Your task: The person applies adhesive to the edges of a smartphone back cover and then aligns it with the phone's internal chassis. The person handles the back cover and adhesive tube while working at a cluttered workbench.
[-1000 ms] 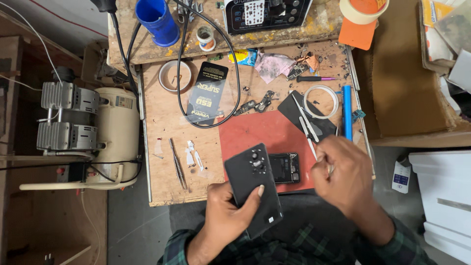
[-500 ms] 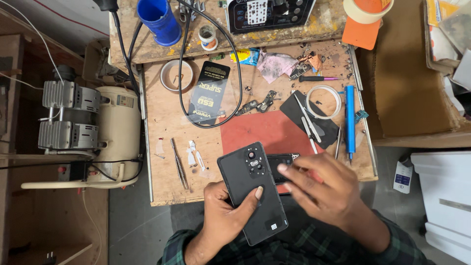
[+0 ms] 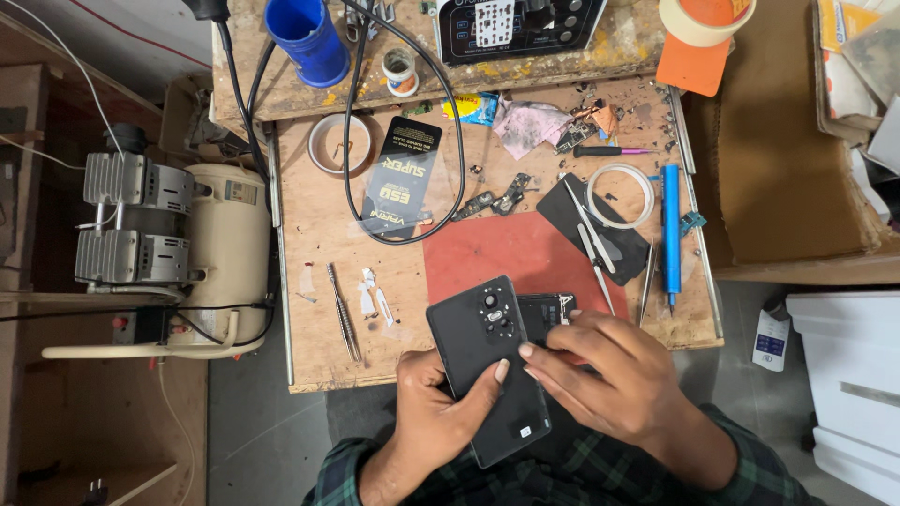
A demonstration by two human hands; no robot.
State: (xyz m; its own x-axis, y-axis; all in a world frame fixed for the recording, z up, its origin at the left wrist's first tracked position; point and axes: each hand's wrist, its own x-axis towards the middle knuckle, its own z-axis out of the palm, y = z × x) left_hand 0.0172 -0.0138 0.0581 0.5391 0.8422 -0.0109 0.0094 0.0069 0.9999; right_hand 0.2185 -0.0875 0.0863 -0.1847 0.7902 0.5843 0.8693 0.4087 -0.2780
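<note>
From the head view, looking straight down, the left hand (image 3: 436, 408) cradles a black, flat, rectangular phone with a glossy back and a raised camera block (image 3: 487, 370) at the near edge of the worn plywood tabletop (image 3: 323, 234). The phone lies tilted, camera end far, its near end out past the tabletop's edge over a checked sleeve. The left grip is closed round it, palm beneath and thumb lying over the back. The right hand (image 3: 614, 379) has its fingertips (image 3: 530, 354) on the phone's right edge; whether they pinch it or only rest there I cannot tell.

Just beyond those fingers, touching or partly under the phone, sits a dark opened phone body with exposed parts (image 3: 548, 314), resting on a red mat (image 3: 506, 253).

I would judge the phone light and stiff, but slick on that glossy back and easily cracked or bent if it is only a thin cover. The long side edges look the safest hold, clear of the camera block.

Thin metal tweezers (image 3: 343, 309) lie left of the phone, a blue pen-shaped tool (image 3: 669, 230) far right, and a cream compressor (image 3: 225, 258) stands off the tabletop's left side.
</note>
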